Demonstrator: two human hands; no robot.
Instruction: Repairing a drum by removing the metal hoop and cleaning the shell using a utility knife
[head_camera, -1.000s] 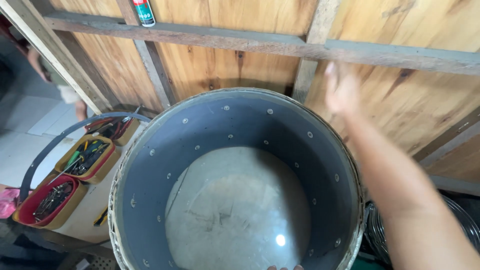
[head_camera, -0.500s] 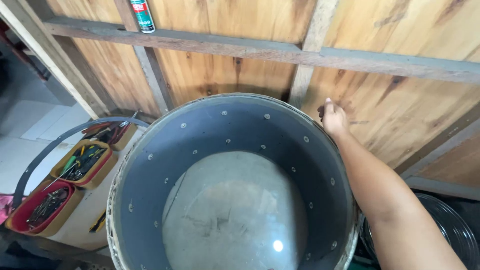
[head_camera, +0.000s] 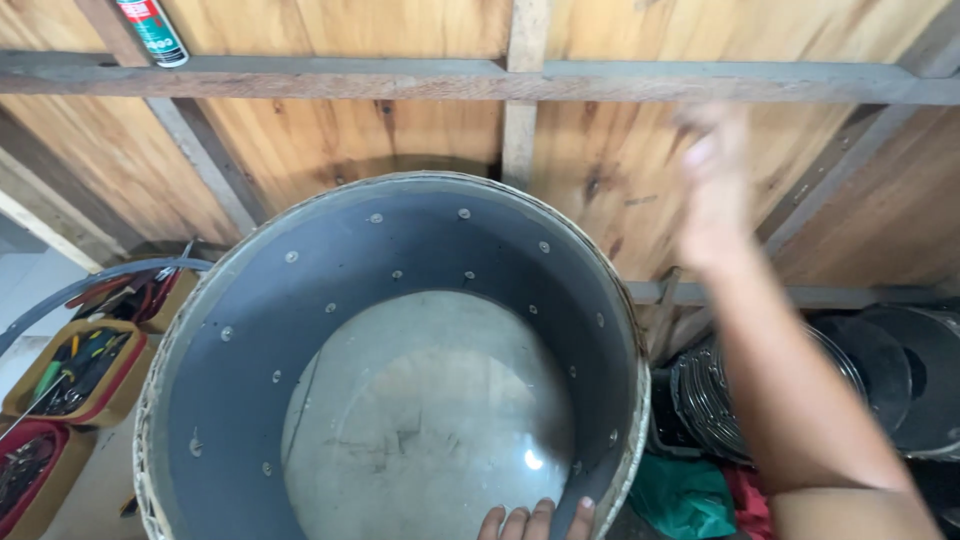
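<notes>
A large grey drum shell (head_camera: 330, 300) with small rivets on its inner wall stands in front of me, a pale skin (head_camera: 420, 420) closing its bottom. The fingers of my left hand (head_camera: 536, 520) curl over the shell's near rim at the lower edge of the view. My right hand (head_camera: 713, 190) is raised beyond the far right rim, in front of the wooden plank wall (head_camera: 400, 140). It is blurred, with the fingers stretched upward and nothing in it. My right forearm runs down to the lower right corner.
A spray can (head_camera: 150, 30) stands on a wall beam at the top left. Trays of hand tools (head_camera: 75, 365) and a curved grey hoop (head_camera: 90, 285) lie on the left. On the right are stacked metal hoops (head_camera: 720, 390), dark round shells (head_camera: 900, 380) and a green cloth (head_camera: 685, 495).
My right hand has come off the drum's far right rim and swung up in front of the wall. My left fingers now show on the near rim.
</notes>
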